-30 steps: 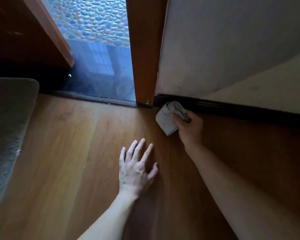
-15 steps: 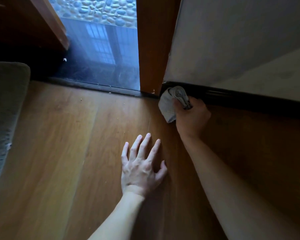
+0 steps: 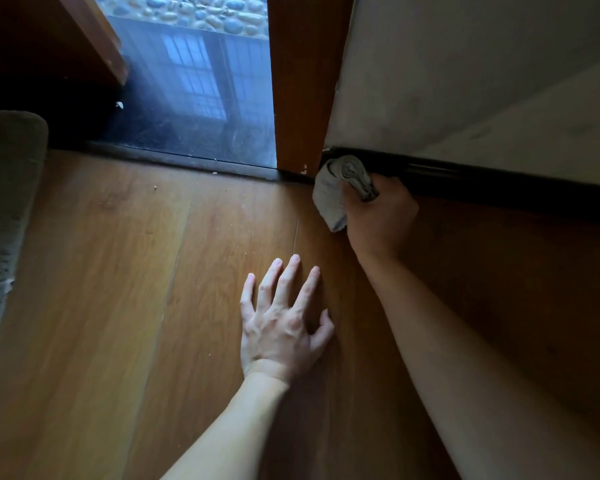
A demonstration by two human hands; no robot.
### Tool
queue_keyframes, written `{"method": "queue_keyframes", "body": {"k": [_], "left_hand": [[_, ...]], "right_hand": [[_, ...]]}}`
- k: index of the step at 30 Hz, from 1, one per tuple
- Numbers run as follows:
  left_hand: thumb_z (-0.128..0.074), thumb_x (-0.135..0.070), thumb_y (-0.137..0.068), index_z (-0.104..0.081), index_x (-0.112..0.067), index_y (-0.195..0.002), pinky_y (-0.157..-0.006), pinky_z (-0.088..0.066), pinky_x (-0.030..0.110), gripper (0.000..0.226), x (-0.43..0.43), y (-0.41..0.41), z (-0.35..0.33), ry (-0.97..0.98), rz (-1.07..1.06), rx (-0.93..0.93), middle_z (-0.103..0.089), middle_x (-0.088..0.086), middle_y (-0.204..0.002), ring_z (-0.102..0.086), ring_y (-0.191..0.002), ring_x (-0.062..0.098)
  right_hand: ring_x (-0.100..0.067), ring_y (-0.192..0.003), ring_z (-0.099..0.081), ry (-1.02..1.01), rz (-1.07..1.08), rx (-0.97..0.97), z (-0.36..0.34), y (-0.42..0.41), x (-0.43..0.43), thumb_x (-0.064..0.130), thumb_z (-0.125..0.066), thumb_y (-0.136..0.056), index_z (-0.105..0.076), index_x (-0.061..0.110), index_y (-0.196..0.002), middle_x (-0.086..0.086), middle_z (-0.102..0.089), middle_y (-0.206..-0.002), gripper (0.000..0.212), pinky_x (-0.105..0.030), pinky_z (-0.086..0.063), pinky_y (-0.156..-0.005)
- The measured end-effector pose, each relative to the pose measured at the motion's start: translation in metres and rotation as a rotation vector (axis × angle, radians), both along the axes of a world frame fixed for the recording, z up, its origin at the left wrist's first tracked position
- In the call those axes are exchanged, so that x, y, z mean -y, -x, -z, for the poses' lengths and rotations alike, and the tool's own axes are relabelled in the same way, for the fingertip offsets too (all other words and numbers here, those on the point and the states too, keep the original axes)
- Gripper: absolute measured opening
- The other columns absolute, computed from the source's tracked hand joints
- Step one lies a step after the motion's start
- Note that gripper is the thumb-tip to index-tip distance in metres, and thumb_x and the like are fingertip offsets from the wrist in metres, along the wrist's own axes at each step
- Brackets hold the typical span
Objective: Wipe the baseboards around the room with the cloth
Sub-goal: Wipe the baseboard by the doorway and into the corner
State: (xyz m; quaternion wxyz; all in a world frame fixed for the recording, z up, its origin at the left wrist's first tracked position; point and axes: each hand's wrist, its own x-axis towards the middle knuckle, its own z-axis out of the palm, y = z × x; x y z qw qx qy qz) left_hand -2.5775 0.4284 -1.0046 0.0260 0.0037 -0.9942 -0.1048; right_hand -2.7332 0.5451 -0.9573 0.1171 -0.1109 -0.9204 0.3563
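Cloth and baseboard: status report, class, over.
Right hand grips cloth, pressed to baseboard by door frame. Left hand flat on floor. Nothing in the way.

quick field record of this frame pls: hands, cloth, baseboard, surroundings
scene: floor-level corner where dark baseboard meets wooden door frame
right hand: grip curled round grey cloth, holding it against the baseboard end beside the door frame
cloth: bunched, lower part hanging toward the floor
left hand: flat on the floor, fingers spread, holding nothing
wall: pale, above baseboard
other: glass panel left of door frame; grey padded edge far left
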Motion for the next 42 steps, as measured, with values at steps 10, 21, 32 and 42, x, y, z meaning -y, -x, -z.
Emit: {"method": "queue_keyframes", "body": {"k": [10, 21, 32, 42], "left_hand": [[-0.047, -0.053, -0.088, -0.050, -0.034, -0.146, -0.117, -0.023, 0.060, 0.061, -0.003, 0.000, 0.000, 0.021, 0.003, 0.016, -0.041, 0.003, -0.156, -0.035, -0.146, 0.027], [-0.044, -0.054, -0.089, -0.049, -0.035, -0.146, -0.118, -0.021, 0.059, 0.061, -0.003, 0.000, -0.004, 0.037, -0.003, 0.064, -0.040, 0.003, -0.157, -0.033, -0.146, 0.027], [-0.043, -0.054, -0.088, -0.050, -0.034, -0.146, -0.120, -0.017, 0.057, 0.062, -0.004, 0.002, -0.007, 0.029, 0.000, 0.068, -0.040, 0.003, -0.157, -0.032, -0.147, 0.026], [-0.043, -0.046, -0.089, -0.052, -0.028, -0.145, -0.117, -0.026, 0.059, 0.059, -0.007, 0.002, -0.006, 0.066, 0.140, 0.031, -0.042, 0.008, -0.155, -0.037, -0.143, 0.033]], "right_hand": [[-0.019, -0.087, -0.065, 0.034, 0.088, 0.027, 0.000, -0.003, -0.030, 0.035, -0.070, -0.088, -0.074, 0.014, -0.099, -0.006, -0.068, -0.099, 0.023, -0.028, -0.053, -0.069], [-0.019, -0.091, -0.065, 0.023, 0.028, 0.044, -0.004, -0.002, -0.026, 0.037, -0.070, -0.089, -0.074, 0.016, -0.103, -0.006, -0.067, -0.105, 0.026, -0.026, -0.050, -0.068], [-0.012, -0.080, -0.058, 0.035, 0.277, 0.079, 0.003, -0.008, -0.097, 0.037, -0.069, -0.090, -0.070, 0.013, -0.087, -0.007, -0.068, -0.094, 0.024, -0.016, -0.035, -0.054], [-0.015, -0.085, -0.061, 0.033, 0.220, 0.044, 0.000, -0.007, -0.097, 0.037, -0.070, -0.088, -0.074, 0.015, -0.098, -0.006, -0.068, -0.100, 0.025, -0.025, -0.048, -0.067]]}}
